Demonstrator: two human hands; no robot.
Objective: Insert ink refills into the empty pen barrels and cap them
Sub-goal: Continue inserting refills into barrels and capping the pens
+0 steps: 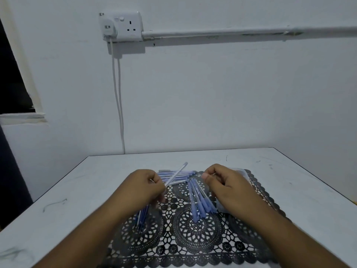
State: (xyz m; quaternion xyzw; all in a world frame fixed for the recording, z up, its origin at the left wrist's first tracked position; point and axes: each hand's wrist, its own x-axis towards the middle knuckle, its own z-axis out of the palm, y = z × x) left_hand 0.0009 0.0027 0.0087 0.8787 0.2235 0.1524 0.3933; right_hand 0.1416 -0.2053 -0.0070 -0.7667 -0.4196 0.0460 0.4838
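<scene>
My left hand (144, 187) is closed on a clear empty pen barrel (176, 173) that points up and to the right. My right hand (228, 187) hovers to the right with thumb and fingers pinched together; I cannot tell whether anything thin is between them. Between the hands, a row of clear barrels with blue ends (174, 177) lies on the mat. Several blue caps (200, 203) lie in a loose pile in front of them. Thin blue ink refills (142, 217) show under my left wrist, partly hidden.
Everything sits on a black lace placemat (195, 238) on a white table (58, 190). A clear plastic container (241, 172) is partly hidden behind my right hand. A white cable (119, 105) hangs from a wall socket (123, 26) behind the table.
</scene>
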